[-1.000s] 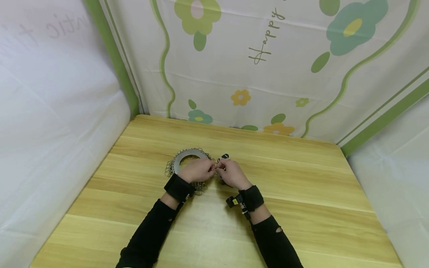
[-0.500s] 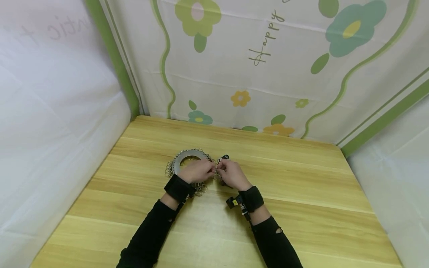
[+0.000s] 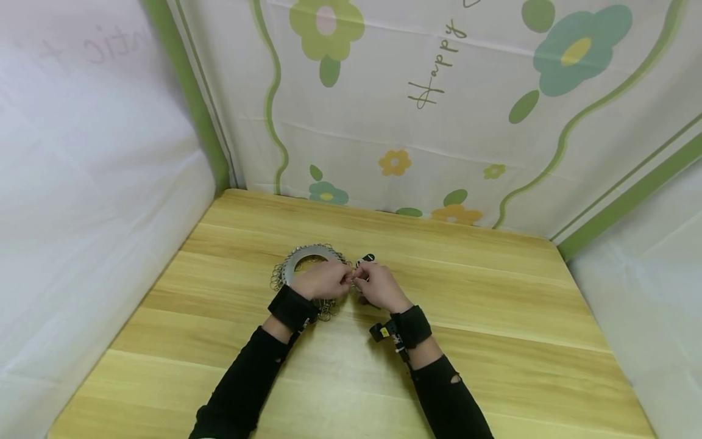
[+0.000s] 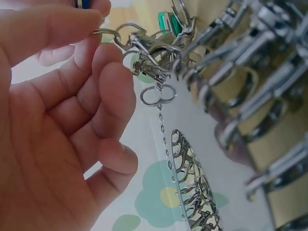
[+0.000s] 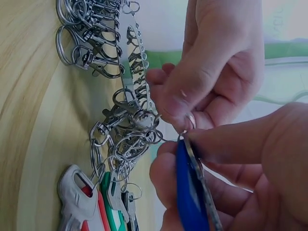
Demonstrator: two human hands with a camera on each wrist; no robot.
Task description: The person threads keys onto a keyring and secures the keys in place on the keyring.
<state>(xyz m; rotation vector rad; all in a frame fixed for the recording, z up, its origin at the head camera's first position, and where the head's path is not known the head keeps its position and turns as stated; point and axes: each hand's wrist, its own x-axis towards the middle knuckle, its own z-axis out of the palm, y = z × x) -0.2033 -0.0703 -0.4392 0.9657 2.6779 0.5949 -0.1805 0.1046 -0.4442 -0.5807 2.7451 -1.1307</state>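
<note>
A flat metal ring [image 3: 289, 267], its edge lined with many small clasps and split rings, lies on the table under my left hand [image 3: 322, 279]. Thumb and index finger of that hand pinch a small split ring [image 4: 107, 32], which links to a clasp [image 4: 154, 48] of the metal ring. Opposite it, my right hand [image 3: 381, 285] pinches a blue key tag [image 5: 186, 187] together with a silver key [image 5: 204, 185] with a toothed edge. The top of the tag meets the split ring between both hands' fingertips. How far the tag's loop is threaded, I cannot tell.
Beside the hands, a key with a grey head [image 5: 76, 192], a red tag [image 5: 101, 211], a green tag [image 5: 111, 207] and a black tag [image 5: 129, 207] hang at the clasps. A printed cloth [image 3: 351, 122] rises behind the wooden table [image 3: 466, 280].
</note>
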